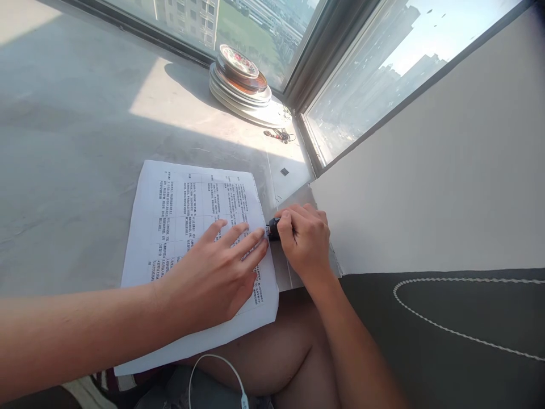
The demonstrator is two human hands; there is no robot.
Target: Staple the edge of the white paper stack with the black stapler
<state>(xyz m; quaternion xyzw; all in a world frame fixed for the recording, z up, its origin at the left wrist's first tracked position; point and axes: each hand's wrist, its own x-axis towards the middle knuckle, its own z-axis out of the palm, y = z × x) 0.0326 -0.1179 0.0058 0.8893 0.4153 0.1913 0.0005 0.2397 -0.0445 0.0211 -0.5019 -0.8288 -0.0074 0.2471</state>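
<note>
Printed sheets of paper [147, 227] lie on the grey sill, their near edge reaching over its front. My left hand [227, 267] rests flat on them, fingers spread, the fingertips close to the right edge of the sheets. My right hand [304, 233] is closed in a fist around a small black stapler [273, 228]. Most of the stapler is hidden in the fist; its front end meets the right edge of the paper, close to my left fingertips. Whether the paper is between its jaws I cannot make out.
A stack of plates [240, 88] stands by the window corner, with a small keyring-like trinket [280, 135] beside it. A white wall [434, 170] borders the sill on the right. A white cable [217, 357] runs by my legs, and a beaded cord [447, 339] hangs at the right.
</note>
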